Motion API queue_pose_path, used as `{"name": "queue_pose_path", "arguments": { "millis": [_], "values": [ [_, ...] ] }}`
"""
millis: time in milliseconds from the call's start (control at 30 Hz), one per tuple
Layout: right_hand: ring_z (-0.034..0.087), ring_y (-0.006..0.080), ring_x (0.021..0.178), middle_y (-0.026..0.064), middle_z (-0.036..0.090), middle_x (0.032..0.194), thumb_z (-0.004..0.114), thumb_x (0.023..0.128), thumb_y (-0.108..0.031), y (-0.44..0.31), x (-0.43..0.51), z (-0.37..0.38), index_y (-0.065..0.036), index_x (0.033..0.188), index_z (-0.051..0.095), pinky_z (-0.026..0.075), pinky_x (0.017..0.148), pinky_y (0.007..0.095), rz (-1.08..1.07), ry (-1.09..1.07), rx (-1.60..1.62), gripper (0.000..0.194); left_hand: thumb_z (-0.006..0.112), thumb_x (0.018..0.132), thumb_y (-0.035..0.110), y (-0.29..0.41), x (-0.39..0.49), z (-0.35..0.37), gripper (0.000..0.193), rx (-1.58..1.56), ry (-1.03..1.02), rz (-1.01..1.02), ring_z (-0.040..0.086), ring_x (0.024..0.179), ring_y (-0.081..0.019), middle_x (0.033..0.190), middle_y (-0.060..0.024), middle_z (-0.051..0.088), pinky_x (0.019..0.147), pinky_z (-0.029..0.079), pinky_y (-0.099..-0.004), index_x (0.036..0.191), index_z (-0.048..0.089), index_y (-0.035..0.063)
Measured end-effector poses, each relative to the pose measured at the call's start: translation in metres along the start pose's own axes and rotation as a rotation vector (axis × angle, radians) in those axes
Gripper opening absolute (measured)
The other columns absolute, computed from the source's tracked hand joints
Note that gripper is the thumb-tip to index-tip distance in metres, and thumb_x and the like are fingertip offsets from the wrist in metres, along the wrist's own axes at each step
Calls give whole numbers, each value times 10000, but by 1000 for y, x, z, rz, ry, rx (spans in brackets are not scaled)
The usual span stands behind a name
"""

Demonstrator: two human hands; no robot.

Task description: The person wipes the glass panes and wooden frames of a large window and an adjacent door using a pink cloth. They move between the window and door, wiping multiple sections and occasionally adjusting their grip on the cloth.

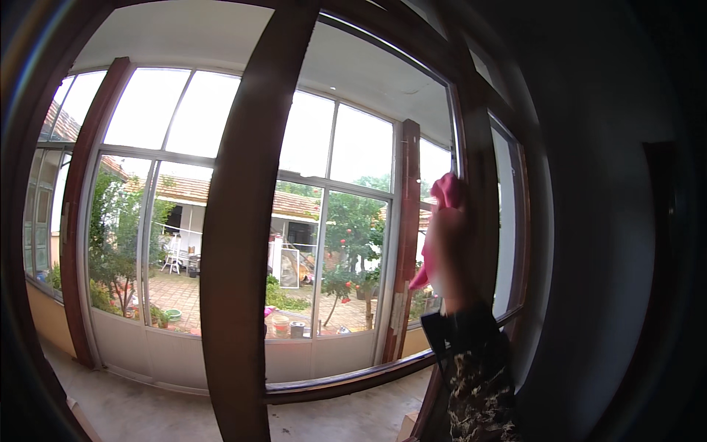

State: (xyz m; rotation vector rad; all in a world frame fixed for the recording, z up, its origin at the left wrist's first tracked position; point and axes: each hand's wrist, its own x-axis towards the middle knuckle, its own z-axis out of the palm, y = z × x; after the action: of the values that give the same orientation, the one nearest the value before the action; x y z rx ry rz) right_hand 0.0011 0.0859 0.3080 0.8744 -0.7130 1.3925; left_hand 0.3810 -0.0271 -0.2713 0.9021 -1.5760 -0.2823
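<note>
My right hand (450,232) is raised at the right side of a window sash, blurred, with its fingers closed around a pink cloth (447,190). Part of the cloth bunches above the hand, and a loose end hangs below it to the left. Behind the cloth is the glass pane (353,143), close to the dark wooden frame (475,143). Whether the cloth touches the glass I cannot tell. A camouflage sleeve (478,381) with a black cuff covers my forearm. My left hand is out of view.
A thick dark wooden mullion (243,221) stands left of the pane. The sash's bottom rail (353,381) crosses below. Beyond the glass are a concrete floor (143,409), a framed glass partition (342,353) and a courtyard with trees. A dark wall (596,221) rises at right.
</note>
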Motion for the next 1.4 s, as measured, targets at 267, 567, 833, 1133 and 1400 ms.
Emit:
{"name": "queue_pose_path", "arguments": {
  "millis": [267,567,833,1133,1400],
  "values": [
    [691,277,974,100,717,995,673,733,78,-177,39,83,-89,1069,682,572,874,368,-269,64,232,376,937,646,322,-7,1,4,622,-118,73,-6,645,739,-349,840,-185,668,642,530,-464,1070,588,30],
    [585,309,924,88,544,1152,701,888,-183,-235,-90,-15,-225,1274,573,557,731,429,-132,-644,528,408,931,661,296,-4,1,-13,648,-283,-3,-160,637,797,-356,891,-174,662,701,541,-443,1112,572,-1],
    [631,334,985,108,596,1151,807,713,-100,-64,-55,-57,-299,1295,544,572,733,432,-574,-460,-16,669,928,671,227,-31,5,-18,790,117,53,286,623,1004,-339,1103,-193,630,858,533,-434,1284,508,-40],
    [580,367,1152,160,554,1300,764,817,-46,25,-79,-133,-215,1308,566,514,970,443,-226,-456,-218,556,927,663,176,-10,-4,-17,755,-160,40,-52,611,986,-320,1084,-182,633,861,533,-445,1257,516,-43],
    [574,396,1149,184,577,1221,694,821,-13,-26,-118,-113,-118,1304,570,469,1011,483,-42,-200,-157,509,944,654,175,0,-1,-19,780,-88,-3,-70,587,958,-280,1070,-160,624,836,531,-422,1263,505,-33]
  ]
}}
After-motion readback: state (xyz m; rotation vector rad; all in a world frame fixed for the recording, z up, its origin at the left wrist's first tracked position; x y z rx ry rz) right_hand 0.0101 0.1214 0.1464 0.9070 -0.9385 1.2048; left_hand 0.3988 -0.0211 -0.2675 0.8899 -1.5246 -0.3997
